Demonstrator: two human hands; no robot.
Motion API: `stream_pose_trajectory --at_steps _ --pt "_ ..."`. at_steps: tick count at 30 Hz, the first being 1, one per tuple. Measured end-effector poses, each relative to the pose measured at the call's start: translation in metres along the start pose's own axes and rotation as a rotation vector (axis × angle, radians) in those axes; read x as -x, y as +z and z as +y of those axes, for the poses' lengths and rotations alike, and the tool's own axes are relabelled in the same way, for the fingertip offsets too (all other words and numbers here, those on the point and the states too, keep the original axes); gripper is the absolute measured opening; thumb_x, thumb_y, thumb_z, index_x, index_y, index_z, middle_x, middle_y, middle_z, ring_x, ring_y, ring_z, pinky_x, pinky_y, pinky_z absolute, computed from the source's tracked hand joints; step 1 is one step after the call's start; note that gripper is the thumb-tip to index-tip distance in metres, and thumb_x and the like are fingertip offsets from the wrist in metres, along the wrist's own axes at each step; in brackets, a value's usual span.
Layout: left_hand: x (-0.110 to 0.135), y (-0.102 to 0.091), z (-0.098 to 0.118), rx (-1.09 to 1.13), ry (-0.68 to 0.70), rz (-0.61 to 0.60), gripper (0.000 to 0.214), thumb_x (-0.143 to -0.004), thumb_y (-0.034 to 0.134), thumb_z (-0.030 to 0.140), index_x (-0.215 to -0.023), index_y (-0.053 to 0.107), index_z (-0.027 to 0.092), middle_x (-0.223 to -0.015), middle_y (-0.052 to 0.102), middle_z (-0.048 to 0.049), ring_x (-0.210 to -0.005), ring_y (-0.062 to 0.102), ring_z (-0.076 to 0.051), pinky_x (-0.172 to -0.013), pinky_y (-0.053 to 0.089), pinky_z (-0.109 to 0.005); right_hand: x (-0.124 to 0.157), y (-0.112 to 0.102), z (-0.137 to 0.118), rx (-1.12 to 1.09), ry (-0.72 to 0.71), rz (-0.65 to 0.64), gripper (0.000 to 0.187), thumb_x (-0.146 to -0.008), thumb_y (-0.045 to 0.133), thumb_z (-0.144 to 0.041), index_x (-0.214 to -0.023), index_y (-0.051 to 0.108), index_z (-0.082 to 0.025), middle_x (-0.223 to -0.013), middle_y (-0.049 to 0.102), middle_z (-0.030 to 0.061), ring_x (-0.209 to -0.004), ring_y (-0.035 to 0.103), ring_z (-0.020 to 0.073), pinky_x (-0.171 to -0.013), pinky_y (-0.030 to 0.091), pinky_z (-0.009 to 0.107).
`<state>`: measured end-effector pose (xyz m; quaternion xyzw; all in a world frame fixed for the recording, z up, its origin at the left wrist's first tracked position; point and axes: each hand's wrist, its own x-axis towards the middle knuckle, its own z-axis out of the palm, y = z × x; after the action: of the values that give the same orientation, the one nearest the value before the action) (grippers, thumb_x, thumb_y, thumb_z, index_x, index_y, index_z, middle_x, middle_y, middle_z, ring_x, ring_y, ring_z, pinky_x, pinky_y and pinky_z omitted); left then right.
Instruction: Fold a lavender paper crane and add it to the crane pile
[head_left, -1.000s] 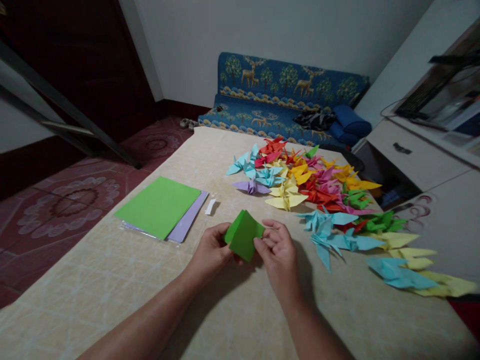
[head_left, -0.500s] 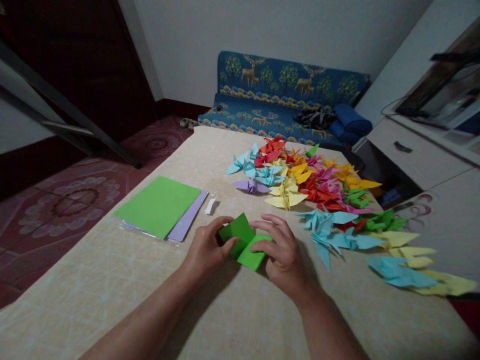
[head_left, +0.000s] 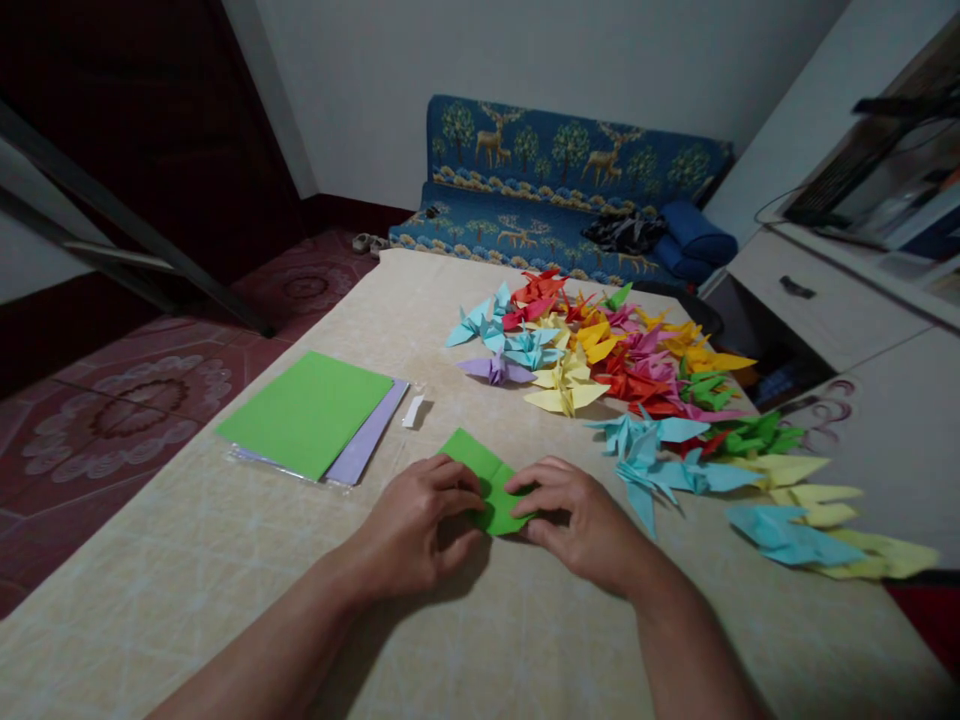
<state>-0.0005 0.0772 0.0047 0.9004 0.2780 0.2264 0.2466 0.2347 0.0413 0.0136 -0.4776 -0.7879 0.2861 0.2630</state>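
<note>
A small folded sheet of green origami paper (head_left: 487,470) lies on the table in front of me, a crease across its middle. My left hand (head_left: 427,520) has its curled fingers on the paper's left side, the thumb tucked near the front edge. On the right side, my right hand (head_left: 574,520) grips the paper's edge between fingers and thumb. Parts of the paper are hidden under the fingers. Beyond my right hand lie folded paper cranes, among them a light blue crane (head_left: 641,465), a purple crane (head_left: 495,370) and a pale yellow crane (head_left: 566,393).
To the left sits a stack of green paper (head_left: 307,415) over purple sheets (head_left: 364,440) on clear plastic wrapping. A small white scrap (head_left: 412,411) is beside it. Behind the table (head_left: 225,590) stands a blue patterned sofa (head_left: 555,160); a white cabinet (head_left: 885,440) is at right.
The green paper, partly raised and folded like an open book before, now lies flatter. My left hand has turned over onto it, and my right hand has shifted slightly outward. The view has moved a little.
</note>
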Motion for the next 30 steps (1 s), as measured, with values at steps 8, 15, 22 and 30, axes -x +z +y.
stream_pose_trajectory --at_steps 8,15,22,30 --pt "-0.001 0.011 -0.009 0.046 -0.114 0.085 0.025 -0.091 0.057 0.033 -0.081 0.074 0.018 -0.081 0.066 -0.0068 -0.076 0.059 -0.017 -0.069 0.046 -0.030 -0.007 0.011 0.001 -0.104 0.212 0.151 0.020 -0.088 0.057 -0.019 -0.074 0.071 -0.020 -0.085 0.069 0.0019 -0.080 0.064 0.0146 -0.073 0.047 0.024" --pt "-0.004 0.015 -0.007 0.060 -0.298 0.120 0.026 -0.087 0.062 0.034 -0.070 0.068 0.015 -0.070 0.061 -0.0046 -0.069 0.056 -0.016 -0.063 0.041 -0.028 -0.011 0.025 0.000 0.112 0.382 0.314 0.015 -0.086 0.062 -0.027 -0.071 0.065 -0.022 -0.076 0.065 -0.0020 -0.066 0.058 0.0119 -0.060 0.039 0.021" --pt "-0.005 0.015 -0.002 0.001 -0.360 0.103 0.019 -0.083 0.066 0.031 -0.069 0.066 0.017 -0.071 0.060 -0.0027 -0.070 0.055 -0.017 -0.063 0.040 -0.028 -0.015 0.032 -0.002 0.271 0.494 0.369 0.017 -0.082 0.066 -0.028 -0.066 0.062 -0.023 -0.070 0.064 -0.0040 -0.060 0.054 0.0113 -0.052 0.030 0.022" --pt "-0.005 0.017 -0.001 -0.021 -0.378 0.115 0.015 -0.083 0.062 0.025 -0.070 0.066 0.018 -0.083 0.061 -0.0043 -0.074 0.058 -0.016 -0.065 0.044 -0.028 -0.016 0.034 -0.009 0.388 0.516 0.384 0.017 -0.084 0.064 -0.029 -0.067 0.061 -0.023 -0.072 0.067 -0.0039 -0.061 0.056 0.0116 -0.053 0.028 0.023"
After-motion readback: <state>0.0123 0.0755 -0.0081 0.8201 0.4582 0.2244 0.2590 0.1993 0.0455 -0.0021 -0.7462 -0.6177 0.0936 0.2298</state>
